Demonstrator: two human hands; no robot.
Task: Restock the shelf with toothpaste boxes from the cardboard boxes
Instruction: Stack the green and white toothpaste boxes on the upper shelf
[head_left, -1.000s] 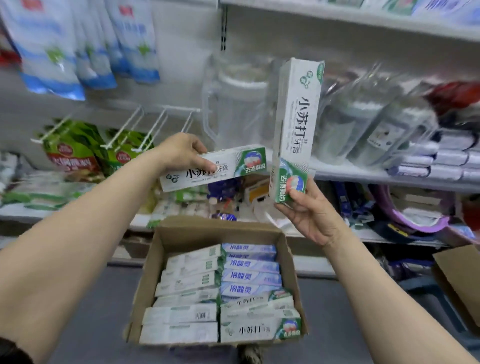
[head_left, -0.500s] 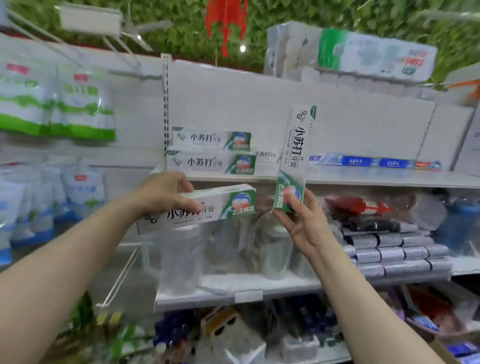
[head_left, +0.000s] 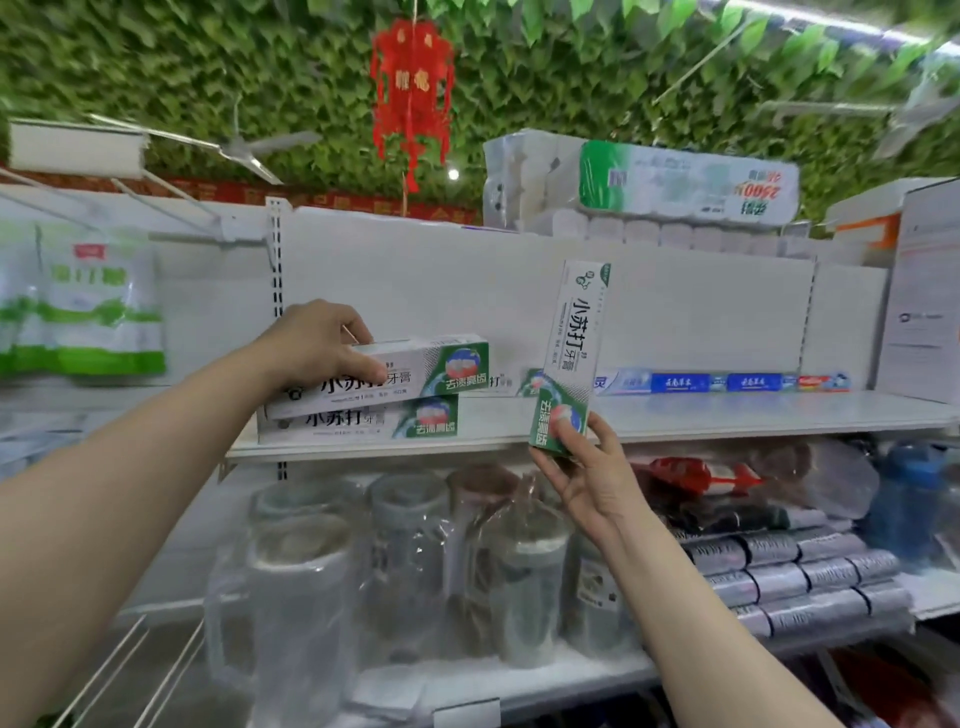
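Whereas earlier it hung below the shelf (head_left: 727, 415), we now see left hand (head_left: 322, 343) gripping flat box (head_left: 426, 369) atop stacked box (head_left: 363, 422) at shelf's left end; right hand (head_left: 592, 478) grips upright box (head_left: 577, 338).

We see bright, even indoor light, with one small ceiling lamp (head_left: 453, 174) glowing among the leaves (head_left: 156, 78). Shadows are faint. The edges smear with blur, notably the hanging bags (head_left: 88, 301), and the wide lens bows the shelf (head_left: 753, 410).
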